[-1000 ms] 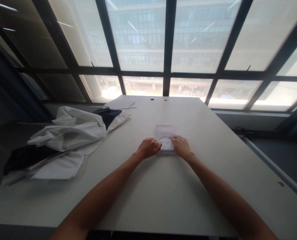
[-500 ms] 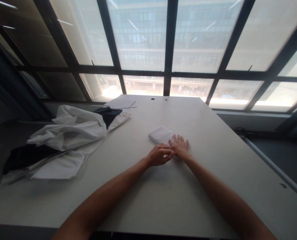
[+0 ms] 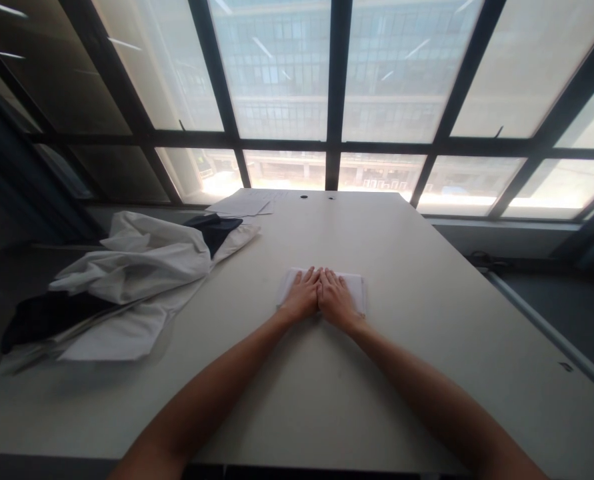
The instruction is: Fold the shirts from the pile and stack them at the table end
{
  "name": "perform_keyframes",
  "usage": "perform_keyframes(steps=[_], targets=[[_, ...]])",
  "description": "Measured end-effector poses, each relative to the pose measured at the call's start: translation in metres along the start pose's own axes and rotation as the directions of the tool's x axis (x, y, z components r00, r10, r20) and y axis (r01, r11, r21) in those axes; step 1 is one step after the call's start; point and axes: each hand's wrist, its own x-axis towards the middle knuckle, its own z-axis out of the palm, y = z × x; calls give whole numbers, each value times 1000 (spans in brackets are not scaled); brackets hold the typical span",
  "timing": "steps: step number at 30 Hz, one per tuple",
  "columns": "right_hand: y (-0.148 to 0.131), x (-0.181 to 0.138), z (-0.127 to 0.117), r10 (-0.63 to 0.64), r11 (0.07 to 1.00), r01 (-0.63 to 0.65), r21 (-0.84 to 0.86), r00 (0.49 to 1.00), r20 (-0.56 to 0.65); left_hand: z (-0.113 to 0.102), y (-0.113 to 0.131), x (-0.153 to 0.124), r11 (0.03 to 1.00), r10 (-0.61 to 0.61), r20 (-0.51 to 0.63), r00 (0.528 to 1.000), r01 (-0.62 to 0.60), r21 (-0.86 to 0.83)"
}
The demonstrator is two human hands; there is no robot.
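A folded white cloth (image 3: 355,288) lies flat on the white table (image 3: 377,387), its far edge roughly parallel to the window. My left hand (image 3: 304,293) rests palm down on its left half, fingers stretched out and pointing away from me. Beside it, my right hand (image 3: 335,297) lies flat on the cloth too, fingers extended. The two hands touch along their inner sides. Much of the cloth's middle is hidden under them.
Rumpled white and dark garments (image 3: 161,260) are heaped along the table's left edge. Behind them lie paper sheets (image 3: 241,203) near the far end. A pale rail (image 3: 547,333) runs beside the right edge, and tall windows (image 3: 287,80) stand beyond the table.
The folded cloth has turned from a slant to lie square. My left hand has opened out flat onto it, and my right hand has shifted left beside the left one.
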Motion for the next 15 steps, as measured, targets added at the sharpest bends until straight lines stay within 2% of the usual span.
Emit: perform_keyframes(steps=[7,12,15], targets=[[17,-1,-1,147,985,-143,-98,988,39,-1,-4,3,993,-114,-30,993,113,-27],[25,0,-2,207,976,-200,-90,976,72,-7,-32,2,958,-276,58,959,279,-70],[32,1,-2,247,967,-240,-83,965,90,-11,-48,-1,939,-319,114,941,331,-97]])
